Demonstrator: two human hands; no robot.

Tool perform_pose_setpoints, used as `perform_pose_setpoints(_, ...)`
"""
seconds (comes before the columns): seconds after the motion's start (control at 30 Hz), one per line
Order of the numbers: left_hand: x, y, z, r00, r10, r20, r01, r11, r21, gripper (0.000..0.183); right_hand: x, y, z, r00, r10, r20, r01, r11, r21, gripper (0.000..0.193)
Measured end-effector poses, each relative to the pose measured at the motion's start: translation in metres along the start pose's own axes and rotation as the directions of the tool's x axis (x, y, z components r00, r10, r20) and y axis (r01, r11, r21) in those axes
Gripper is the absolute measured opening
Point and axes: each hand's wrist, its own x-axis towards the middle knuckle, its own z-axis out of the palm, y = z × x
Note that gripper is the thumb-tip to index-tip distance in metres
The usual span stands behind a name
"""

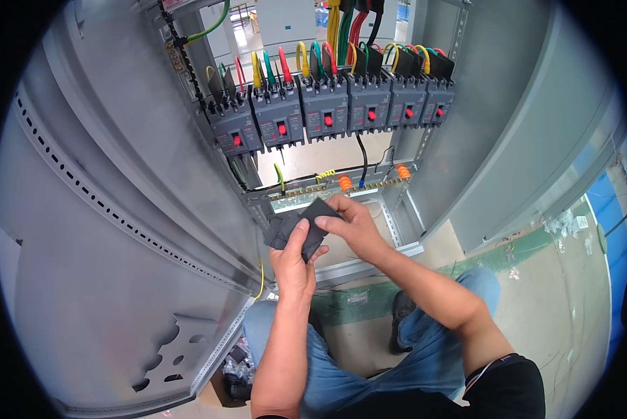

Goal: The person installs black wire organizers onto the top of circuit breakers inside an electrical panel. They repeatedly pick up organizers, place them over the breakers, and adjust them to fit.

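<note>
In front of me, low in an open cabinet, my left hand [296,260] grips a small stack of flat black barrier plates [283,229], thumb on top. From the right, my right hand [349,227] pinches one black plate [319,211] at its edge, between thumb and fingers; this plate overlaps the stack. Similar dark plates [375,63] stand upright between the terminals of a row of grey circuit breakers [325,115] with red toggles. Yellow, green and red cables [305,61] run into the tops of the breakers.
Below the breakers runs a brass busbar [379,185] with orange insulators [345,183]. The grey cabinet door [104,230] stands at my left, a grey side panel [536,140] at my right. Beside my left leg sits a box of bagged parts [238,370]. Plastic scraps [564,223] lie far right.
</note>
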Motion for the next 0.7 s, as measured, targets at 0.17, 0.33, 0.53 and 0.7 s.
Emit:
perform_pose_setpoints(0.17,-0.006,-0.006,0.009,0.999,-0.008,0.036,0.006,0.999,0.035,0.028,-0.008,0.000,0.017,0.995,-0.071,-0.075,0.073,0.997,0.025,0.025)
perform_pose_setpoints(0.33,-0.001,-0.002,-0.001,0.998,-0.030,-0.055,0.030,1.000,0.003,0.028,0.017,-0.013,0.023,0.992,0.013,-0.127,0.014,0.976,0.217,0.036)
perform_pose_setpoints(0.53,0.000,0.007,-0.011,0.995,-0.072,-0.068,0.068,0.996,-0.049,0.023,0.044,-0.003,0.019,0.998,0.038,-0.046,-0.043,0.993,-0.114,0.029)
perform_pose_setpoints(0.7,0.004,0.009,-0.020,0.998,-0.044,-0.044,0.041,0.998,-0.052,0.028,0.065,0.008,0.021,0.985,-0.004,-0.173,-0.022,0.988,-0.153,0.024)
